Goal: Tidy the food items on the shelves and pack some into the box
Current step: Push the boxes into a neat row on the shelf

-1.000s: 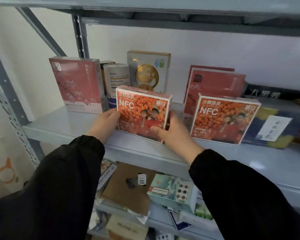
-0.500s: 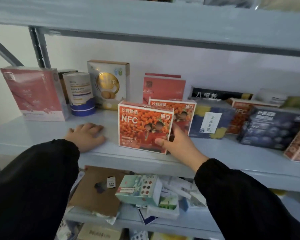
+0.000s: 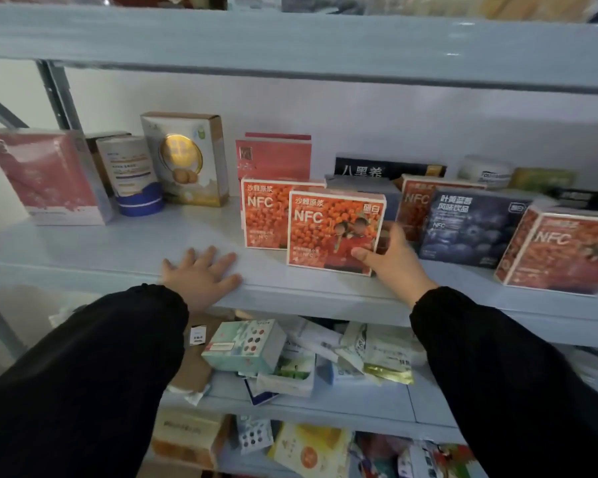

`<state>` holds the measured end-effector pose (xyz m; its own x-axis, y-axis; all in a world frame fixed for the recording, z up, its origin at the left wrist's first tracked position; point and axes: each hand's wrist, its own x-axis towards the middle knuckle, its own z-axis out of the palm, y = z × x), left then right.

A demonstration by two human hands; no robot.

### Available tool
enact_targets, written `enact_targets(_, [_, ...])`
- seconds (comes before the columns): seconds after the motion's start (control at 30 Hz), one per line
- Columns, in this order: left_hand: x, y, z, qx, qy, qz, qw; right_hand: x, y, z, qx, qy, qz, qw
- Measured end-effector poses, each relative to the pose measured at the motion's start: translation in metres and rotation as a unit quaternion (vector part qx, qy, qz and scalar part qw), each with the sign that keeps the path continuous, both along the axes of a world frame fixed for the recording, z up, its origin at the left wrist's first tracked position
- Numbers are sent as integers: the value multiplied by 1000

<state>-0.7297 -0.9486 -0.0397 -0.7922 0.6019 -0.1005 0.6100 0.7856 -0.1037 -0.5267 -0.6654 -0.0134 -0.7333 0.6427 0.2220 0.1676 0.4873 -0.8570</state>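
Left hand off orange box, now flat, fingers spread, at shelf front edge. Right hand alone grips box right side; box upright, overlapping matching box behind. Grouping likely near done.

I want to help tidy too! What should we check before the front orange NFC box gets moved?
1. Grip: the right hand holds the front orange NFC cardboard box, thumb on its face and fingers behind its right edge: ok.
2. This box stands upright on the grey metal shelf: ok.
3. The left hand lies flat on the shelf, away from the box: ok.
4. Lined up with the second orange NFC cardboard box: not ok, it stands in front and partly covers it.
5. Free room before the dark blue blueberry carton: cannot tell, the right hand hides the gap.
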Motion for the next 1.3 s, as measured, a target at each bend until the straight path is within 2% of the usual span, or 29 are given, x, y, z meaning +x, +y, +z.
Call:
enact_targets(0.07, [18,11,-1,-20,5,-12,1000,12,12,1,3,-5,5,1000])
enact_targets(0.17, [49,30,1,-45,20,-45,998,22,23,-5,58,-45,7,997])
enact_targets(0.4, [88,64,-8,13,-3,-14,1000,21,24,-14,106,-89,-2,990])
enact_targets(0.53, [89,63,-13,23,18,-5,1000,24,27,-16,99,-73,-11,992])
enact_targets(0.93, [89,64,-14,36,9,-1,999,21,31,-21,101,-73,-48,991])
enact_targets(1.03, [90,65,-14,32,10,-1,999,20,28,-24,144,-70,-75,984])
enact_targets(1.13, [91,65,-13,31,6,3,999,21,25,-29,197,-23,-111,974])
enact_targets(1.3, [92,65,-14,43,3,9,999,23,26,-35,268,18,-82,960])
